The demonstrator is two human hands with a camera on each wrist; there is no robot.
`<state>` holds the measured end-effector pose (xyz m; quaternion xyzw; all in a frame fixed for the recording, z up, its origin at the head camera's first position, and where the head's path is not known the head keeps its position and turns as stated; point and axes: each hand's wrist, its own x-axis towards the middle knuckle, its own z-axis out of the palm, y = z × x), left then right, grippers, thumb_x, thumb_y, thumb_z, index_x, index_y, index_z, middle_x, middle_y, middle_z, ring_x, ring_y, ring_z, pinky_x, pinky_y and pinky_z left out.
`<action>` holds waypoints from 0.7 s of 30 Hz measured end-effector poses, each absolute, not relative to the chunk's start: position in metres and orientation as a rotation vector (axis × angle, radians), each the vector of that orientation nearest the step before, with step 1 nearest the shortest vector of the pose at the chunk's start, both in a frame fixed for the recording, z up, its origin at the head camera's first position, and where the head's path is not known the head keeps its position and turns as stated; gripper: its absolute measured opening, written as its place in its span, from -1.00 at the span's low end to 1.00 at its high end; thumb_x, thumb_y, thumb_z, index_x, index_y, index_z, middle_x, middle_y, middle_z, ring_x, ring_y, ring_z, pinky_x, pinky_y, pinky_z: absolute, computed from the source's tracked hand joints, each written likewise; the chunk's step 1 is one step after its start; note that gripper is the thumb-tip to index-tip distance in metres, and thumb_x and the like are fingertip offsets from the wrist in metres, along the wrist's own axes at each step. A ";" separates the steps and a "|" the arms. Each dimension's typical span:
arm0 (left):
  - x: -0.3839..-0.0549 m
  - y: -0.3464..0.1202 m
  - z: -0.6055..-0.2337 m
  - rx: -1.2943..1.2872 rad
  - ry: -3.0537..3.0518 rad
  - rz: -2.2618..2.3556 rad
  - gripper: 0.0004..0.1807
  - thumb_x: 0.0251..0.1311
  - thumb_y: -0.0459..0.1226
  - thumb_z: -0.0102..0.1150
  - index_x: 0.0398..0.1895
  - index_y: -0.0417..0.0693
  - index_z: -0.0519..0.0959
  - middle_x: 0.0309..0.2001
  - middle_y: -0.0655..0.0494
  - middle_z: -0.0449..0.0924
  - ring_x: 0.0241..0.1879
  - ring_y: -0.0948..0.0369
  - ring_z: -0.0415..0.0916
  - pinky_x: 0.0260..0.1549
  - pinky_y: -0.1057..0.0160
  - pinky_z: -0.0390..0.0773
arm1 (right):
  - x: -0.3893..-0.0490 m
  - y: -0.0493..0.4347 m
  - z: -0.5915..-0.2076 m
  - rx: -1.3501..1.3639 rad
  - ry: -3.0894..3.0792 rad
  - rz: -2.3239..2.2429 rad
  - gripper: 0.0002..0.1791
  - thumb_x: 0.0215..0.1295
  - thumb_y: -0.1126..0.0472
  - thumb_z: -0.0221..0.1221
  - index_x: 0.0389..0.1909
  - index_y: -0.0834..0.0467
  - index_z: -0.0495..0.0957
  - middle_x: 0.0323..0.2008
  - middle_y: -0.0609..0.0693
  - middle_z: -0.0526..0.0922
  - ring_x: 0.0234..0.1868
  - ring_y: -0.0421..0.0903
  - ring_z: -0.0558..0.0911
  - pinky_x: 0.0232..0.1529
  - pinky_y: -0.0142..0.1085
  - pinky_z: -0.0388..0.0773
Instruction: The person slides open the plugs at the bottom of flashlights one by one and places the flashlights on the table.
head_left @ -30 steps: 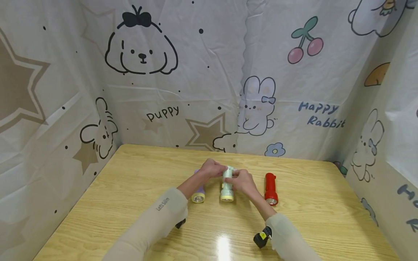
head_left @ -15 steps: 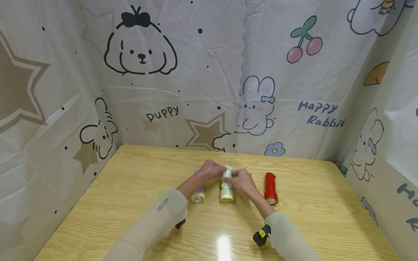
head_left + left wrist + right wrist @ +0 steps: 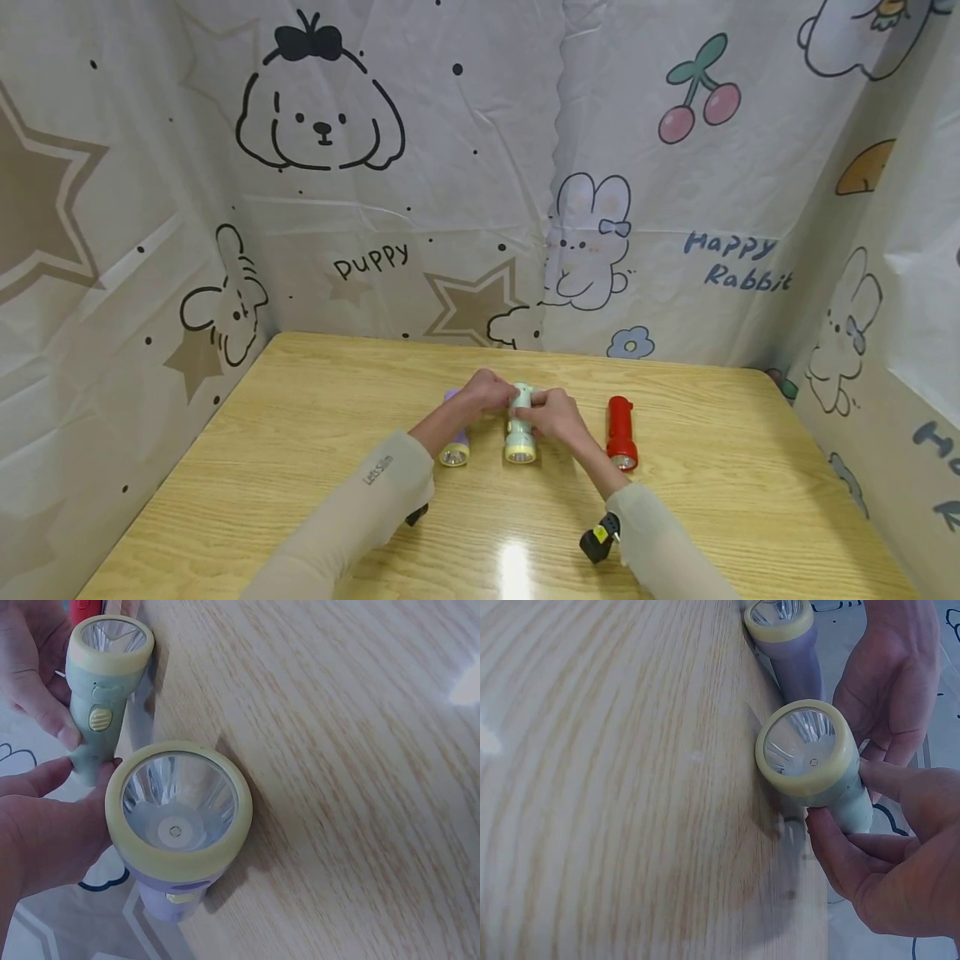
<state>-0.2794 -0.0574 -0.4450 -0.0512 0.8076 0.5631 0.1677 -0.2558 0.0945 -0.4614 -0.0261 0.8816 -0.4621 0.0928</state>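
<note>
Both of my hands are on a mint-green flashlight (image 3: 521,442) with a yellow lens ring, at the middle of the table, its lens toward me. My left hand (image 3: 486,392) pinches its tail end between thumb and fingers. From the other side, my right hand (image 3: 557,414) grips the body between thumb and fingers. The left wrist view shows a ridged yellow switch (image 3: 100,718) on the green body. A purple flashlight (image 3: 178,817) with a yellow ring lies just left of it, partly hidden under my left forearm in the head view.
To the right lies a red flashlight (image 3: 621,425), lens also toward me. All rest on a wooden table (image 3: 712,500). A printed cloth (image 3: 420,200) with cartoon animals hangs behind it and along both sides.
My left hand has dropped and turned very slightly at the green flashlight's tail. The right hand and the flashlights stay almost in place.
</note>
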 end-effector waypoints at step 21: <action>-0.275 -0.055 -0.451 -0.134 2.327 1.622 -0.79 0.31 -0.37 0.19 -0.19 -0.43 0.66 -0.61 0.14 0.42 -0.52 0.29 0.37 -0.30 0.30 0.49 | -0.257 0.097 -0.465 -0.051 2.600 -1.387 -0.73 0.21 0.14 0.41 -0.34 0.31 0.70 -0.39 0.08 0.67 -0.40 -0.03 0.70 -0.40 -0.25 0.71</action>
